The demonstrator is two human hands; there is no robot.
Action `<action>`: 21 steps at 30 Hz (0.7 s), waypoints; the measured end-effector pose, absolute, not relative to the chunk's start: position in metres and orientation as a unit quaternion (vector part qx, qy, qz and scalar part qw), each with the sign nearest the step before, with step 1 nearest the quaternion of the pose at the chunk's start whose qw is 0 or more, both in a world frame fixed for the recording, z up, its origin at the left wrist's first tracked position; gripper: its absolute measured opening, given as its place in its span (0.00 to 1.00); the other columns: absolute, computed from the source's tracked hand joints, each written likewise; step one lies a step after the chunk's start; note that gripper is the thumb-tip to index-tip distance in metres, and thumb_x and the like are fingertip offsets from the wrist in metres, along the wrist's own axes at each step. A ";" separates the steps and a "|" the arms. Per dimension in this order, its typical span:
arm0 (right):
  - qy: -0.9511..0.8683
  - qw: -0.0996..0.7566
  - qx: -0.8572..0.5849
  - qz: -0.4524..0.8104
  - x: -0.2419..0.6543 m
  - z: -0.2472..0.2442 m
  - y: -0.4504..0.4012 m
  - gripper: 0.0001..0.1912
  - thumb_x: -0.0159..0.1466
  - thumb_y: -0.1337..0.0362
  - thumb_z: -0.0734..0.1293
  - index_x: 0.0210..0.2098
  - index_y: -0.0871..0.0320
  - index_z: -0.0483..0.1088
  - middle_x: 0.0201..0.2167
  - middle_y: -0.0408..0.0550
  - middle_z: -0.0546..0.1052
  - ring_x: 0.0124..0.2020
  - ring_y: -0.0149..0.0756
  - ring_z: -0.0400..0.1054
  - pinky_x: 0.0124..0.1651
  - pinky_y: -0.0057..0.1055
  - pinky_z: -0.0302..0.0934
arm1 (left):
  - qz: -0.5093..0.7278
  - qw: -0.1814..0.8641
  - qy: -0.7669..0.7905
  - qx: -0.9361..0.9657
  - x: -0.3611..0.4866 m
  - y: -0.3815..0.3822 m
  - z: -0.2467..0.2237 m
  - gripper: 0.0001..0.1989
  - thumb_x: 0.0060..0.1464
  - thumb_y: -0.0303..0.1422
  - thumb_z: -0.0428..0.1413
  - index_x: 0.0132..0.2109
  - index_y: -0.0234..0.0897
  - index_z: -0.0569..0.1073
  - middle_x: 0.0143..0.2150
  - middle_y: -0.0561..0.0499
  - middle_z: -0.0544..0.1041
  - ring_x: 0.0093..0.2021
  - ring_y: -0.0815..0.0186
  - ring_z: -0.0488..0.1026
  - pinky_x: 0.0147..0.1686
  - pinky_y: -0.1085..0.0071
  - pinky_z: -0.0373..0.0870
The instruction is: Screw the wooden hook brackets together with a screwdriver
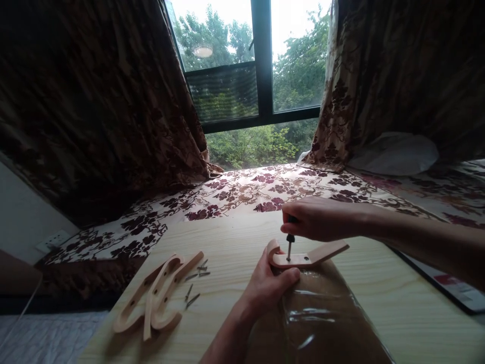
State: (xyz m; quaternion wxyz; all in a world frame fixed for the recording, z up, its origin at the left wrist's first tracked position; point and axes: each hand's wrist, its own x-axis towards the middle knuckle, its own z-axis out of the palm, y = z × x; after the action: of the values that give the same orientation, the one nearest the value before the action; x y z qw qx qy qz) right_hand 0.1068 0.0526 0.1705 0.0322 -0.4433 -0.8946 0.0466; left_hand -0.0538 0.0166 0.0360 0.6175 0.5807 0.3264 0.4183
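Observation:
My right hand [316, 217] is closed round the dark handle of a screwdriver [290, 242], which stands upright with its tip at a screw in a wooden hook [322, 254]. The hook is pale, with one curled end and one straight, slanted end. A second dark screw or hole [306, 258] shows further along it. Fingers and thumb of my left hand [271, 283] grip the hook near its curled end. Beneath the hook lies a brown box [322, 308] wrapped in shiny tape.
Several more wooden hooks [166, 288] lie piled on the light wooden table [227, 242] at left, with several loose screws [192, 300] beside them. A flat dark-edged object [443, 278] is at the right. Behind are a flower-patterned cloth [257, 189], curtains [329, 121] and a window.

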 end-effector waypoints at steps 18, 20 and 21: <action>-0.895 -0.009 -0.444 0.049 0.107 0.178 0.058 0.15 0.66 0.61 0.58 0.32 0.62 0.72 0.26 0.51 0.73 0.25 0.32 0.59 0.28 0.29 0.46 | 0.403 0.613 0.351 0.581 -0.054 0.016 0.036 0.23 0.44 0.42 0.64 0.39 0.38 0.61 0.30 0.58 0.63 0.30 0.72 0.59 0.32 0.74 0.56; -0.886 -0.041 -0.456 0.070 0.110 0.182 0.058 0.16 0.65 0.59 0.58 0.30 0.62 0.72 0.25 0.51 0.73 0.25 0.33 0.59 0.27 0.29 0.47 | 0.399 0.611 0.354 0.585 -0.054 0.016 0.035 0.23 0.44 0.42 0.64 0.39 0.38 0.61 0.30 0.58 0.63 0.30 0.72 0.58 0.31 0.74 0.55; -0.883 -0.069 -0.454 0.095 0.113 0.184 0.057 0.16 0.63 0.58 0.60 0.28 0.61 0.73 0.23 0.49 0.73 0.23 0.32 0.60 0.26 0.29 0.47 | 0.398 0.608 0.357 0.587 -0.054 0.016 0.035 0.23 0.44 0.42 0.64 0.39 0.38 0.61 0.30 0.58 0.62 0.30 0.72 0.58 0.30 0.74 0.55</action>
State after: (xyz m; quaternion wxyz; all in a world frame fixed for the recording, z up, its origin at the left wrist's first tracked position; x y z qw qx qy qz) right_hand 0.1133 0.0571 0.1844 -0.0689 -0.4543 -0.8831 0.0951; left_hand -0.0544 0.0164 0.0352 0.6077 0.5870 0.3570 0.3983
